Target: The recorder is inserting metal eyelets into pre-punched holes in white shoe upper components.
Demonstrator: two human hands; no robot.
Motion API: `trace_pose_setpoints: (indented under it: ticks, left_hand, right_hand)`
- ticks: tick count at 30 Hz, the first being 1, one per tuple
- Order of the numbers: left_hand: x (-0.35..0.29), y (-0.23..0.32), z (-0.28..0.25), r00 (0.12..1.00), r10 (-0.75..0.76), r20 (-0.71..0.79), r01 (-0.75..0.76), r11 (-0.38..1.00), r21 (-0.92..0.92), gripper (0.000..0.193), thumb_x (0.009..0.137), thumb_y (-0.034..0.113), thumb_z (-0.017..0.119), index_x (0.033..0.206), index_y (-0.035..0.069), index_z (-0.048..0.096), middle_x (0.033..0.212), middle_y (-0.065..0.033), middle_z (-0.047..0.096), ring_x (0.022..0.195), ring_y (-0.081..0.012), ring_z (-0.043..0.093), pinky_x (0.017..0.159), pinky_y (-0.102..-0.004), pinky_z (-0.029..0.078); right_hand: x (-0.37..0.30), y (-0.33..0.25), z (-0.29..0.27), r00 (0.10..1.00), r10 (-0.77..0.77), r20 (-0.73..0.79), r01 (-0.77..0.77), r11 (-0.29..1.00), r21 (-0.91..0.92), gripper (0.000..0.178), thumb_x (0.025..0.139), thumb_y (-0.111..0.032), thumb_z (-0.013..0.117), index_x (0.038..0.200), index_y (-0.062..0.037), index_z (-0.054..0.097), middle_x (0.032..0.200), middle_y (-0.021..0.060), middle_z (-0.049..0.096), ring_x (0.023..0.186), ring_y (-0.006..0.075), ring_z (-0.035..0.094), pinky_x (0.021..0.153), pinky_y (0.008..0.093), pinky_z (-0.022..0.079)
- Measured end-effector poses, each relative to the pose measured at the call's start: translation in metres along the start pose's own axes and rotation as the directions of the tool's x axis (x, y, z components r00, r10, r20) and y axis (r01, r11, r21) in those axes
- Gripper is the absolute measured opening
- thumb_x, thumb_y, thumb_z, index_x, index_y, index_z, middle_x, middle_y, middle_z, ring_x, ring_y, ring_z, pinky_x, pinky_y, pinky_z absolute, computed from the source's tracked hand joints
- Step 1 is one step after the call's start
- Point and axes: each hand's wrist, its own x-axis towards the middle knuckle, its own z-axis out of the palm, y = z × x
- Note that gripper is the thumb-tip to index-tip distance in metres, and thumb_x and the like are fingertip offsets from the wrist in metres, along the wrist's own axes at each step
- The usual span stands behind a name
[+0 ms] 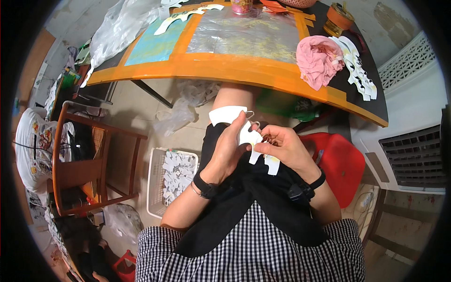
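My left hand is closed around a white notched strip, its thumb pressed along the strip above my lap. One broad white end sticks out past the thumb. A thin wire-like loop shows beside my left fingertips. My right hand pinches the strip's lower part, where small brown pieces sit between the fingers. White tabs with yellowish marks hang below the right thumb. Exactly what the brown pieces are is too small to tell.
Ahead stands a table with an orange-taped edge. On it lie a pink cloth, similar white strips, a taped jar and a plastic bag. Around me are a white basket of cut pieces, a wooden chair and a red stool.
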Motion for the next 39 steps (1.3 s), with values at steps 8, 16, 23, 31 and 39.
trace_pose_setpoints:
  ticks: [8,16,23,31,39]
  left_hand:
    - [-0.003,0.003,0.009,0.998,0.061,0.035,-0.067,0.977,0.205,0.047,0.105,0.051,0.053,0.126,0.010,0.058,0.103,-0.0020,0.065,0.093,-0.0111,0.063,0.072,-0.0283,0.046]
    - [0.006,0.000,-0.002,0.997,0.062,0.037,-0.067,0.984,0.165,0.044,0.107,0.049,0.051,0.117,0.007,0.058,0.100,-0.0024,0.066,0.087,-0.0109,0.062,0.065,-0.0256,0.044]
    - [0.006,-0.002,-0.006,0.998,0.063,0.017,-0.065,0.965,0.254,0.040,0.106,0.047,0.053,0.108,0.008,0.063,0.097,-0.0009,0.067,0.083,-0.0066,0.060,0.061,-0.0225,0.041]
    - [0.004,0.001,-0.027,0.937,0.131,0.324,-0.252,0.896,0.366,0.020,0.103,0.026,0.064,0.112,0.009,0.057,0.086,0.0038,0.056,0.064,-0.0050,0.050,0.053,-0.0197,0.040]
    - [0.007,0.005,-0.022,0.924,-0.083,0.374,-0.014,0.968,0.250,0.040,0.093,0.008,0.076,0.126,0.004,0.054,0.103,-0.0033,0.063,0.077,-0.0096,0.060,0.061,-0.0221,0.048]
  right_hand:
    - [0.002,0.011,0.009,0.982,-0.118,-0.147,0.093,0.981,-0.168,0.017,0.092,-0.012,0.075,0.088,0.0000,0.063,0.083,-0.0027,0.066,0.071,0.0042,0.060,0.063,0.0228,0.049]
    - [-0.008,0.015,-0.008,0.993,-0.115,0.005,0.114,0.991,0.075,0.027,0.102,-0.027,0.066,0.106,0.0004,0.064,0.088,-0.0026,0.062,0.081,0.0056,0.060,0.075,0.0223,0.049]
    - [0.003,0.008,-0.002,0.995,-0.030,-0.099,0.034,0.999,0.037,0.032,0.104,-0.030,0.064,0.102,0.0021,0.067,0.088,-0.0030,0.065,0.080,0.0037,0.057,0.070,0.0221,0.048]
    - [0.016,0.023,0.008,0.955,-0.228,-0.191,0.191,0.962,-0.193,0.029,0.100,-0.023,0.068,0.088,0.0025,0.068,0.068,-0.0035,0.052,0.066,0.0036,0.046,0.055,0.0262,0.038]
    - [-0.002,-0.003,-0.022,0.990,-0.128,0.060,0.141,0.917,-0.372,0.022,0.101,-0.021,0.065,0.096,0.0007,0.065,0.079,0.0058,0.062,0.075,0.0090,0.056,0.068,0.0307,0.047]
